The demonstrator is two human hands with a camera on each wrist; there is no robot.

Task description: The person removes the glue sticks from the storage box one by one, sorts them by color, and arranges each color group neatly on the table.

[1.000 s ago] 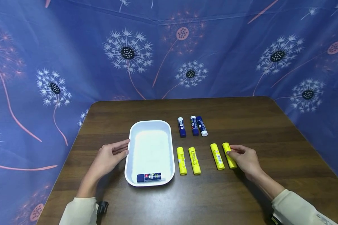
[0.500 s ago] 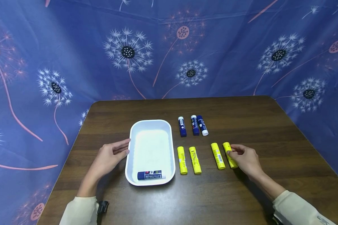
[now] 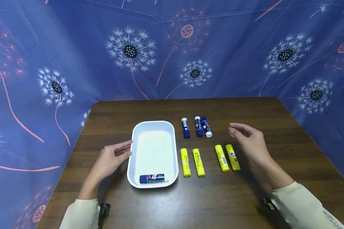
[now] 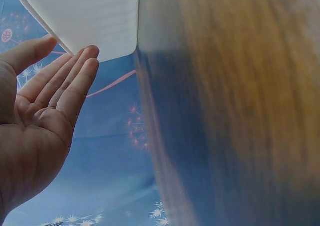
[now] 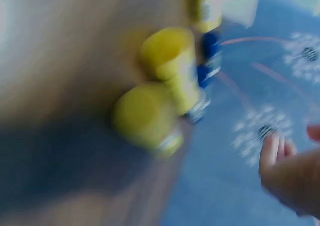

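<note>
My left hand (image 3: 110,160) touches the left rim of a white tray (image 3: 133,173) with straight fingers (image 4: 80,86); the thumb is beside the same edge. Inside the tray's near end lies a dark blue glue stick (image 3: 152,178) with a white end. My right hand (image 3: 250,143) is in the air above the table, its fingers loosely bent and holding nothing. Nearest to it on the table is the rightmost yellow glue stick (image 3: 232,157), with another yellow glue stick (image 3: 222,158) on its left. The right wrist view is blurred, the hand (image 5: 290,171) at its right edge.
Two more yellow glue sticks (image 3: 185,162) (image 3: 198,162) lie just right of the tray. Behind them are three blue glue sticks, one alone (image 3: 185,128) and two touching (image 3: 198,127) (image 3: 206,127). A blue dandelion-print cloth (image 3: 160,47) hangs behind the wooden table (image 3: 212,203).
My right hand has let go of the rightmost yellow glue stick and moved up and away from it. That stick now shows its label. The left hand stays at the tray.
</note>
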